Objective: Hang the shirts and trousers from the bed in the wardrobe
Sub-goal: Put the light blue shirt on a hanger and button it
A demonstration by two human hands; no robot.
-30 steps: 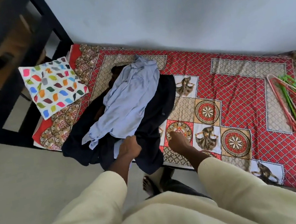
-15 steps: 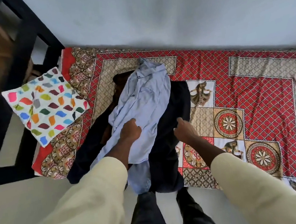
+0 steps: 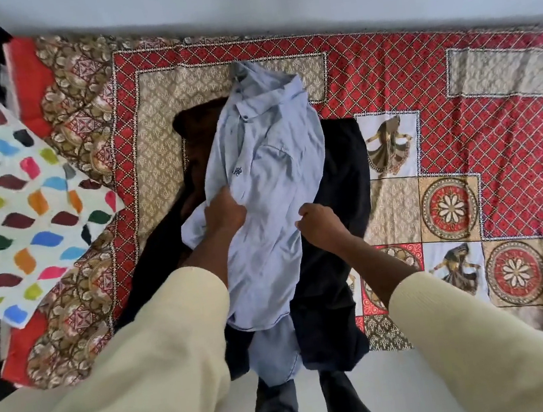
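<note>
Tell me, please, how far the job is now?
Done: nothing looks hung; no wardrobe or hanger is in view. In hand: the left hand and right hand grip the blue shirt on the bed. Left: this shirt and the dark clothes under it.

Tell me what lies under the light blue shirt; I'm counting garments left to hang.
Under the light blue shirt, gripped by the left hand and right hand, lie dark garments on the bedspread. How many cannot be seen; the shirt covers them.
</note>
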